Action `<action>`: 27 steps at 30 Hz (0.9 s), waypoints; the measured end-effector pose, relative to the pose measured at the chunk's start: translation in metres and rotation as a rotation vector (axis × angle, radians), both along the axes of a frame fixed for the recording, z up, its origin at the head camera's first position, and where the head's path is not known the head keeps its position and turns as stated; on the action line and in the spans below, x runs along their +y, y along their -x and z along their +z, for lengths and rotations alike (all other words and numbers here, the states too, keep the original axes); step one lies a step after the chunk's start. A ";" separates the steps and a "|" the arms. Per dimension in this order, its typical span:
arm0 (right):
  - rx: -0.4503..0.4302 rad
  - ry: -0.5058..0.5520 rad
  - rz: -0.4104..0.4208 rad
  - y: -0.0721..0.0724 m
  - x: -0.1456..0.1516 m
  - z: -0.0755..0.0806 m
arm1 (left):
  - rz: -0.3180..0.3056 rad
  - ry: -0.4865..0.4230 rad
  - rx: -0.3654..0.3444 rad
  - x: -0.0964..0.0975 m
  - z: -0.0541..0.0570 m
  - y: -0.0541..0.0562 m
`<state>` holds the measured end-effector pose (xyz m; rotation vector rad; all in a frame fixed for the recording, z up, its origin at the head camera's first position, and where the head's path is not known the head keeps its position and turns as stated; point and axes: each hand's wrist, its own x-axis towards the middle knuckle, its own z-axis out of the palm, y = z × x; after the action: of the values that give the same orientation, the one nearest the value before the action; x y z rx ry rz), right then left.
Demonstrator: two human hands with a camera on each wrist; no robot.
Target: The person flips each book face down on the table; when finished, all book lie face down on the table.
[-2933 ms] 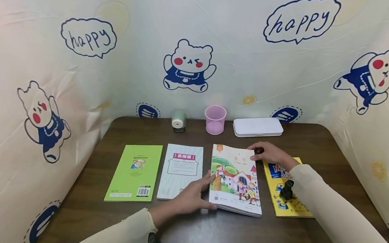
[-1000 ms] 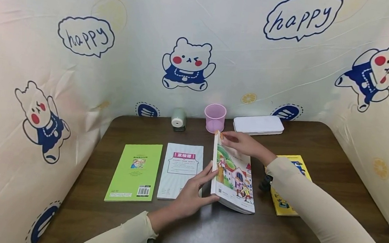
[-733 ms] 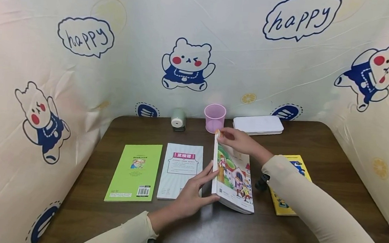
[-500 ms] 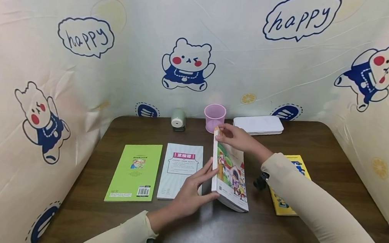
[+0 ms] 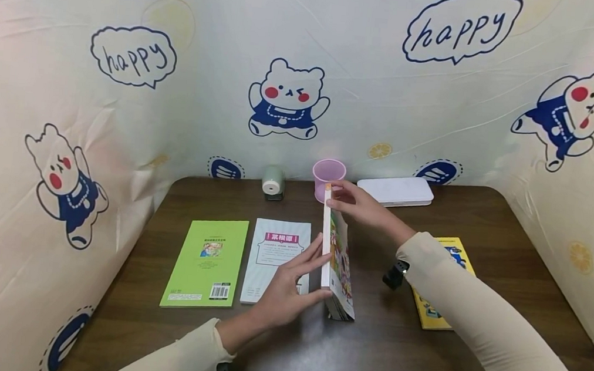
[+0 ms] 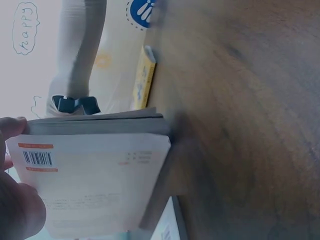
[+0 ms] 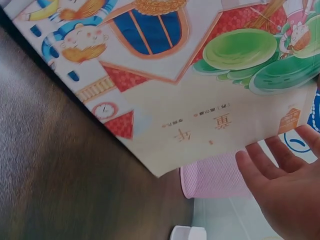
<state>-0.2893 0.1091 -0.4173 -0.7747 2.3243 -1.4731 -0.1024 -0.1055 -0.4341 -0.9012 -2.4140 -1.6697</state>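
A thick picture-covered book (image 5: 341, 260) stands nearly on edge in mid-table, its white spine uppermost. My left hand (image 5: 288, 288) holds the near end of the spine, fingers along the left face and thumb at the near corner. At the far end of the spine, my right hand (image 5: 364, 206) pinches the book between thumb and fingers. In the left wrist view, the back cover with its barcode faces the left hand (image 6: 17, 200). The right wrist view shows the illustrated front cover (image 7: 185, 120), with the right hand (image 7: 285, 185) at its top edge.
Left of the book lie a pale blue book (image 5: 269, 265) and a green book (image 5: 205, 266). A yellow book (image 5: 434, 318) is partly under the right sleeve in view. Along the back stand a green sharpener (image 5: 273, 182), a pink mesh cup (image 5: 328, 170) and a white case (image 5: 397, 191).
The book has turned up from lying flat to nearly standing on its edge, its right side swinging left. My right hand has moved left from its top right corner to the spine.
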 end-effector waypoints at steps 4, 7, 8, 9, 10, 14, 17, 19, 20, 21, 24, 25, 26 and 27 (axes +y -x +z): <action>-0.008 0.022 -0.013 -0.001 -0.003 0.000 | 0.011 0.026 0.004 -0.001 0.005 -0.002; -0.015 0.053 -0.007 -0.002 -0.004 -0.001 | 0.010 0.027 -0.001 -0.002 0.007 -0.004; -0.017 0.066 -0.004 -0.002 -0.005 -0.001 | 0.008 0.024 0.000 -0.002 0.008 -0.004; -0.019 0.077 0.000 -0.002 -0.005 -0.002 | 0.007 0.023 0.002 -0.001 0.008 -0.004; -0.023 0.088 0.002 -0.003 -0.005 -0.002 | 0.005 0.020 0.003 -0.001 0.008 -0.005; -0.033 0.108 0.005 -0.004 -0.004 -0.004 | -0.003 0.017 0.000 0.000 0.007 -0.006; -0.039 0.118 0.007 -0.005 -0.002 -0.005 | -0.005 0.016 -0.007 0.001 0.005 -0.006; -0.042 0.120 0.004 -0.005 0.001 -0.006 | -0.003 0.014 -0.007 0.002 0.004 -0.005; -0.041 0.121 0.002 -0.005 0.002 -0.006 | -0.001 0.011 -0.008 0.003 0.004 -0.004; -0.040 0.126 0.001 -0.005 0.003 -0.006 | 0.001 0.011 -0.005 0.004 0.003 -0.004; -0.031 0.122 -0.012 -0.005 0.007 -0.007 | 0.004 0.016 -0.005 0.008 0.001 -0.002; -0.029 0.122 -0.013 -0.005 0.008 -0.007 | 0.001 0.013 -0.012 0.009 0.000 -0.002; -0.025 0.120 -0.015 -0.005 0.010 -0.008 | -0.005 0.008 -0.019 0.010 -0.001 -0.001; -0.023 0.121 -0.020 -0.005 0.011 -0.008 | -0.012 0.003 -0.030 0.012 -0.002 0.000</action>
<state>-0.2842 0.1202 -0.4254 -0.7629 2.2491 -1.6353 -0.1021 -0.0939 -0.4364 -0.9002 -2.4355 -1.6960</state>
